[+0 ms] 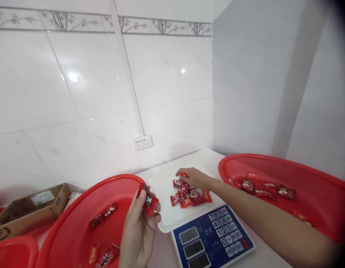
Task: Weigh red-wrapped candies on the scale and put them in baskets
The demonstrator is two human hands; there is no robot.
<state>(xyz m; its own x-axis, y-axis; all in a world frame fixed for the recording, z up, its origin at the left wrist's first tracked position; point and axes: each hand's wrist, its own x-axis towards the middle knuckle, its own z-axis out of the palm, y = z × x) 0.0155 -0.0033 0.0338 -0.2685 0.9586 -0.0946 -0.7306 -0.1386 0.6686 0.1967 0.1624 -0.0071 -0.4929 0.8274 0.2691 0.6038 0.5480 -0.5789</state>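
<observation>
My left hand [141, 219] is closed around red-wrapped candy [151, 206], thumb on top, held just beyond the right rim of the left red basket. My right hand [193, 176] reaches over the white tray [164, 217] of a digital scale [200, 238]. Its fingers are curled on a small red-wrapped candy [184, 174]; the palm side is hidden. Below those fingers, several red-wrapped candies [195, 195] lie in a loose pile on the tray, one wrapper with pale dots. The scale's blue panel faces me, and its displays look dark.
At left a large red basket [77, 216] holds several wrapped candies. Another red basket [253, 160] with candies stands at right, beyond my forearm. A cardboard box [29, 208] and part of another red basket [18, 242] are far left. A socket [143, 142] is on the tiled wall.
</observation>
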